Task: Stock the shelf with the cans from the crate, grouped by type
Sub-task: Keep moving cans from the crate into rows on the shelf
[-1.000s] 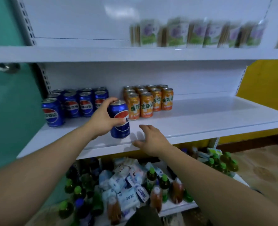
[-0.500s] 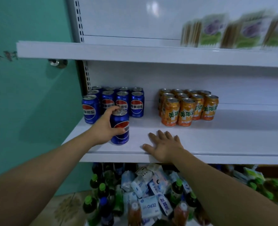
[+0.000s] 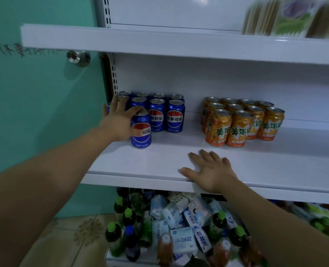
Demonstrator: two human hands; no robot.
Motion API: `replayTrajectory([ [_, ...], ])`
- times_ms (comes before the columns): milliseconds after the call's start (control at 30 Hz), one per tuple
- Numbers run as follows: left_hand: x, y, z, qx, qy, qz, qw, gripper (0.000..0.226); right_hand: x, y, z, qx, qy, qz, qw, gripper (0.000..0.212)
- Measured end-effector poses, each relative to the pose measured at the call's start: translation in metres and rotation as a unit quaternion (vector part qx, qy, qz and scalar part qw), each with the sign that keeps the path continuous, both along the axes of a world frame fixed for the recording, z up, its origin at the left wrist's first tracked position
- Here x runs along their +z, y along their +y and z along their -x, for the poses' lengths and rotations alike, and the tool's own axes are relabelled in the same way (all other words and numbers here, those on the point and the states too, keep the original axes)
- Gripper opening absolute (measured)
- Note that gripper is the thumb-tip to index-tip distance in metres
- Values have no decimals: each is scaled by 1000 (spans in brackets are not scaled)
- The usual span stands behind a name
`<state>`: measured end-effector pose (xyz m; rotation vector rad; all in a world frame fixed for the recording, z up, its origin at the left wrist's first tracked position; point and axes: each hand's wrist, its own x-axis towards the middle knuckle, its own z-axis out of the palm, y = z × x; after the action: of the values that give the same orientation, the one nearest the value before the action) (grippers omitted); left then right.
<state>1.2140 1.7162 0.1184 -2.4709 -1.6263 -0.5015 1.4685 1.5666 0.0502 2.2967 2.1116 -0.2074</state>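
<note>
Your Pepsi can [image 3: 140,132] now stands against the blue Pepsi row [image 3: 175,116], back from the front edge of the shelf [image 3: 275,166]. Your left hand [image 3: 119,120] loosens, fingers spread, thumb on its rim. Your right hand [image 3: 211,171] lies flat and open on the shelf. 1 more can looks stocked.

A blue cola can [image 3: 140,130] stands upright on the white shelf [image 3: 169,158], logo facing out. It sits at 7 o'clock of the block of matching blue cans [image 3: 166,114], just in front of it. At 3 o'clock, well apart, orange cans [image 3: 242,122] stand upright in tight rows.
</note>
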Motion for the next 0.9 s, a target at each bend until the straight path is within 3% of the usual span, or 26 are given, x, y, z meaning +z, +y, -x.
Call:
replayTrajectory([
  [167, 0, 17, 2, 19, -26, 65, 997, 87, -2, 0, -1, -3, 6, -5, 1000, 82],
  [367, 2, 24, 6, 4, -10, 30, 999, 84, -4, 1, -2, -5, 7, -12, 1000, 82],
  [900, 4, 16, -7, 97, 9, 46, 994, 82, 1, -5, -2, 0, 38, -28, 999, 75],
])
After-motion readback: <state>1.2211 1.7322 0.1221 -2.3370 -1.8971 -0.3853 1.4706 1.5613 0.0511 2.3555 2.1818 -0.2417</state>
